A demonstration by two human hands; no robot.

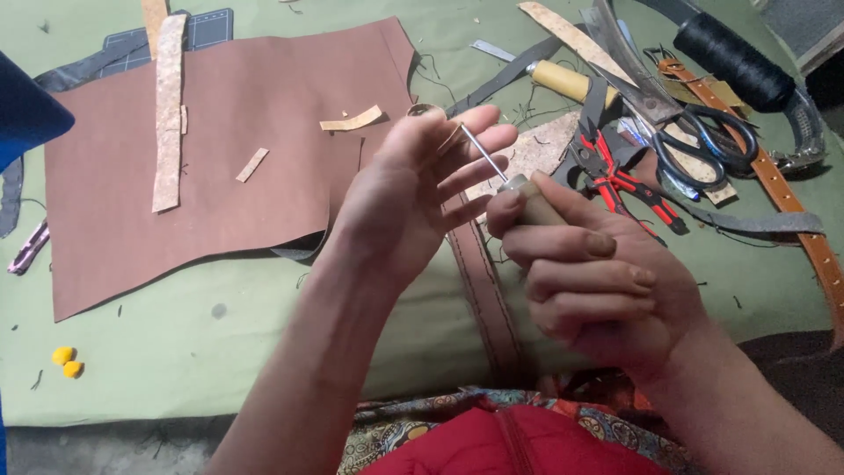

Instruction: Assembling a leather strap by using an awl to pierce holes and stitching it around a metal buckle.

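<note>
R hand (pixel 589 281) is fisted tight on the awl (pixel 519 189), wooden handle buried in the palm, thin steel shaft poking toward 11 o'clock. L hand (pixel 413 189) sits at 9 o'clock of it, fingers pinched on a small metal ring (pixel 431 113) w/ the shaft tip touching by the fingertips. Awl looks light, stiff, sharp at the point: grip by the handle only. Ring looks tiny, hard, prob slippery; pinch at the rim. Stitched leather strap (pixel 483 290) runs below the hands toward 6. Scissors (pixel 703 141) and red pliers (pixel 624 180) lie at 2 o'clock, brown leather sheet (pixel 246 167) at 9.
</note>
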